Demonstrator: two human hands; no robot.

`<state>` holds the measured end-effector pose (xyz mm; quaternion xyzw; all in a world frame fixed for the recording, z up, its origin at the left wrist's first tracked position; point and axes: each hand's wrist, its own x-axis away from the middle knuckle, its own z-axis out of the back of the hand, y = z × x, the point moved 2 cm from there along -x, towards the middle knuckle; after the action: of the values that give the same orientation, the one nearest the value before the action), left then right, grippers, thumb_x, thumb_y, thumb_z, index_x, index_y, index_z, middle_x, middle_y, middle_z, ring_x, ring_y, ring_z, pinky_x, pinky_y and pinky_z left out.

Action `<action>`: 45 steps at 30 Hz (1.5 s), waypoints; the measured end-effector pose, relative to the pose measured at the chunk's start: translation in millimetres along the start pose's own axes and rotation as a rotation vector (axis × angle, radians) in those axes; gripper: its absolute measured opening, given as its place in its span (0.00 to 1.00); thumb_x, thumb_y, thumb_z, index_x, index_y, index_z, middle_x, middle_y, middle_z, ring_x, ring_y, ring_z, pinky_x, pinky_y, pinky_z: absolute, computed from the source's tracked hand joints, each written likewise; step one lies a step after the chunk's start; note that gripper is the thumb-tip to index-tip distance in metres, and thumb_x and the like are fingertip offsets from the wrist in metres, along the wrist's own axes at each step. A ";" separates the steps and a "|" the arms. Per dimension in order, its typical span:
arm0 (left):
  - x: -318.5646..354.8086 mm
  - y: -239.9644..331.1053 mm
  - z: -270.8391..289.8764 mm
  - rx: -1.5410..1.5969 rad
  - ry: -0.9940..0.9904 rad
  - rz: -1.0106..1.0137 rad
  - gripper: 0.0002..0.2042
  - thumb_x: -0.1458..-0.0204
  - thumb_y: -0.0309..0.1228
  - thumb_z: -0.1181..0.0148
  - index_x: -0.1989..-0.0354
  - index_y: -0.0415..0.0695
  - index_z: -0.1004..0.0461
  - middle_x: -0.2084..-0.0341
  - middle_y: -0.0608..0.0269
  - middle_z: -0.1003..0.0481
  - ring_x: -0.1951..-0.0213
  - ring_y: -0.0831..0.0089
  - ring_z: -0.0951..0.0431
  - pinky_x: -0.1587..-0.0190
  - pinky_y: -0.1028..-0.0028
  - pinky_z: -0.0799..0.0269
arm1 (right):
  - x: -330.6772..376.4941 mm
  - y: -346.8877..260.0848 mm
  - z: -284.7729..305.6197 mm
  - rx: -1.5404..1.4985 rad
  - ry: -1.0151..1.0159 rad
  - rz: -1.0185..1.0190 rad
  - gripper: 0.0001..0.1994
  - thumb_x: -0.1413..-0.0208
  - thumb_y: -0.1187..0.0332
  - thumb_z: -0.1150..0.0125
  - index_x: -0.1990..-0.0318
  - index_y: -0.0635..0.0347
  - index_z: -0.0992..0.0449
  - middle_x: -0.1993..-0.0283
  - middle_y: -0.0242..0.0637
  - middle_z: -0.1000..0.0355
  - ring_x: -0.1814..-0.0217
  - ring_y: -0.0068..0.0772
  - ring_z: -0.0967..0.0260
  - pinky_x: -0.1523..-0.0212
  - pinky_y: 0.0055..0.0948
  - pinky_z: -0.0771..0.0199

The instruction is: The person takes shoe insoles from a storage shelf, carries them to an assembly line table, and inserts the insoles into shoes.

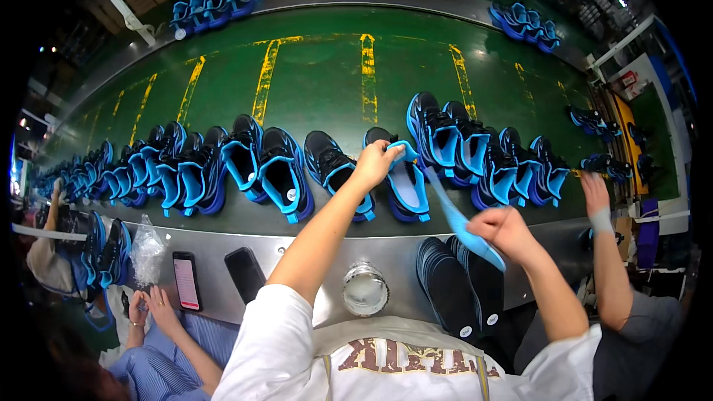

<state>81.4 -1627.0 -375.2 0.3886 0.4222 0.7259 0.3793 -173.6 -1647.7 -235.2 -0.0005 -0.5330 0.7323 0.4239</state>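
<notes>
My left hand (377, 162) is closed on the light-blue-lined tongue of a black and blue sneaker (408, 186) on the green conveyor belt, its opening facing me and pale inside. Just right of it, my right hand (505, 233) grips a long, thin light-blue insole (462, 227), smeared by motion. The insole's far tip is close to the sneaker's right side; whether they touch, I cannot tell. Another sneaker (338, 172) stands to the left, partly behind my left forearm. Near my right forearm, two stacks of black insoles (440, 282) lie on the metal ledge.
Rows of sneakers (200, 171) line the near belt (319, 74) on both sides. On the ledge (405, 252) are a round clear container (365, 289), two phones (187, 281) and a plastic bag (147, 252). Co-workers' arms (607, 252) reach in from both sides.
</notes>
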 end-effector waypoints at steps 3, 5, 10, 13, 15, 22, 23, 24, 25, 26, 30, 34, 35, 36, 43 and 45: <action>1.6 1.8 -1.4 0.005 -0.001 0.019 0.23 0.51 0.44 0.47 0.61 0.31 0.30 0.74 0.56 0.26 0.71 0.76 0.29 0.65 0.74 0.34 | -74.7 4.4 -30.4 0.220 -0.110 0.046 0.09 0.59 0.67 0.40 0.77 0.66 0.24 0.83 0.40 0.31 0.82 0.28 0.35 0.76 0.27 0.34; 0.8 6.4 -6.3 0.039 0.005 -0.014 0.22 0.50 0.44 0.48 0.64 0.31 0.28 0.76 0.55 0.26 0.72 0.77 0.30 0.67 0.74 0.34 | -106.8 21.3 -54.7 0.511 -0.003 0.203 0.10 0.62 0.66 0.43 0.79 0.67 0.25 0.81 0.47 0.31 0.78 0.41 0.33 0.72 0.34 0.32; -0.5 7.5 -3.3 -0.087 -0.012 -0.032 0.21 0.51 0.44 0.47 0.68 0.32 0.28 0.80 0.55 0.27 0.75 0.76 0.30 0.70 0.73 0.35 | -118.1 25.2 -56.3 0.560 0.062 0.201 0.11 0.64 0.65 0.45 0.85 0.67 0.27 0.82 0.51 0.32 0.76 0.51 0.32 0.69 0.39 0.30; -3.2 -9.0 -9.3 -0.130 0.085 -0.034 0.20 0.51 0.43 0.47 0.69 0.32 0.28 0.81 0.56 0.28 0.76 0.76 0.30 0.71 0.74 0.35 | -112.6 4.8 -35.5 0.174 -0.169 -0.157 0.12 0.67 0.64 0.42 0.86 0.68 0.27 0.86 0.45 0.33 0.82 0.36 0.32 0.77 0.33 0.33; -2.6 -10.3 -11.3 -0.043 0.104 -0.061 0.20 0.52 0.43 0.46 0.69 0.33 0.28 0.81 0.58 0.28 0.77 0.77 0.31 0.72 0.75 0.36 | -117.4 3.7 -34.8 0.277 -0.161 -0.096 0.12 0.67 0.65 0.43 0.85 0.68 0.27 0.86 0.47 0.33 0.82 0.37 0.31 0.77 0.32 0.31; 7.0 13.0 -4.1 -0.090 -0.023 -0.086 0.20 0.50 0.44 0.48 0.69 0.33 0.28 0.83 0.56 0.30 0.78 0.77 0.33 0.74 0.74 0.37 | -126.6 38.4 -102.9 0.805 0.127 0.239 0.07 0.58 0.75 0.50 0.72 0.67 0.27 0.62 0.52 0.35 0.63 0.48 0.31 0.62 0.37 0.29; 3.0 8.5 -7.9 -0.079 -0.004 -0.098 0.21 0.50 0.45 0.49 0.69 0.34 0.28 0.84 0.56 0.31 0.78 0.77 0.34 0.74 0.73 0.38 | -128.4 41.0 -101.4 0.837 0.188 0.277 0.07 0.58 0.75 0.50 0.71 0.67 0.28 0.62 0.51 0.35 0.63 0.47 0.32 0.63 0.37 0.28; 2.5 3.8 -7.7 -0.082 -0.001 -0.094 0.21 0.50 0.45 0.49 0.69 0.34 0.28 0.84 0.56 0.31 0.78 0.77 0.34 0.74 0.73 0.38 | -128.1 33.3 -101.9 0.866 0.246 0.322 0.07 0.58 0.74 0.50 0.70 0.67 0.29 0.62 0.51 0.36 0.62 0.46 0.33 0.63 0.36 0.28; 1.8 -1.2 -7.0 -0.108 0.030 -0.072 0.21 0.50 0.46 0.49 0.69 0.34 0.28 0.84 0.56 0.31 0.78 0.77 0.34 0.74 0.73 0.38 | -124.7 28.2 -104.1 0.895 0.242 0.312 0.09 0.57 0.71 0.48 0.67 0.66 0.29 0.61 0.52 0.36 0.62 0.45 0.34 0.62 0.37 0.28; 1.1 -6.3 -6.0 -0.135 0.062 -0.050 0.22 0.50 0.46 0.48 0.70 0.34 0.28 0.84 0.56 0.30 0.78 0.77 0.33 0.74 0.73 0.38 | -119.6 22.8 -104.4 0.893 0.239 0.315 0.09 0.57 0.71 0.48 0.67 0.66 0.29 0.61 0.52 0.36 0.62 0.45 0.34 0.62 0.37 0.28; 3.4 -13.8 -7.4 -0.007 0.094 -0.044 0.24 0.53 0.47 0.45 0.65 0.32 0.28 0.78 0.58 0.27 0.73 0.77 0.30 0.70 0.76 0.35 | -109.3 -3.6 -90.8 0.952 -0.019 0.035 0.15 0.58 0.65 0.44 0.64 0.66 0.27 0.58 0.55 0.35 0.60 0.49 0.33 0.57 0.40 0.31; 10.7 3.1 -5.2 0.071 -0.011 0.013 0.25 0.54 0.46 0.43 0.63 0.30 0.28 0.75 0.59 0.26 0.71 0.78 0.30 0.68 0.77 0.34 | -129.4 22.0 -89.7 0.966 -0.158 0.157 0.10 0.59 0.70 0.46 0.69 0.66 0.25 0.61 0.53 0.34 0.61 0.50 0.32 0.60 0.39 0.29; 10.7 0.3 -4.7 0.069 -0.014 0.017 0.24 0.54 0.45 0.43 0.63 0.30 0.28 0.75 0.60 0.26 0.71 0.79 0.30 0.68 0.78 0.34 | -127.0 25.0 -95.1 0.976 -0.102 0.214 0.08 0.59 0.71 0.47 0.72 0.65 0.25 0.64 0.51 0.34 0.62 0.48 0.32 0.61 0.39 0.29; 11.1 -0.8 -4.3 0.069 -0.013 0.019 0.24 0.54 0.45 0.43 0.63 0.30 0.28 0.75 0.60 0.26 0.71 0.79 0.30 0.68 0.78 0.34 | -124.1 27.0 -99.2 0.986 -0.044 0.272 0.06 0.60 0.71 0.48 0.76 0.64 0.26 0.66 0.50 0.34 0.63 0.46 0.32 0.62 0.38 0.30; 8.7 -0.6 -8.9 -0.016 -0.026 -0.014 0.22 0.50 0.43 0.47 0.63 0.32 0.29 0.80 0.62 0.28 0.76 0.81 0.33 0.74 0.78 0.37 | -157.9 55.8 -113.7 1.046 0.137 0.434 0.06 0.57 0.72 0.49 0.75 0.64 0.27 0.65 0.45 0.34 0.64 0.39 0.32 0.66 0.31 0.28; 9.5 -1.3 -9.3 -0.068 0.038 -0.044 0.20 0.49 0.43 0.49 0.65 0.34 0.29 0.83 0.62 0.30 0.78 0.81 0.35 0.76 0.78 0.39 | -161.7 50.1 -113.9 1.101 0.024 0.319 0.08 0.56 0.71 0.49 0.70 0.64 0.25 0.60 0.46 0.34 0.60 0.38 0.33 0.64 0.29 0.29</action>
<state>69.6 -1621.1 -377.3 0.3521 0.4128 0.7387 0.3998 -49.6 -1662.9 -396.4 0.1316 -0.0614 0.9568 0.2517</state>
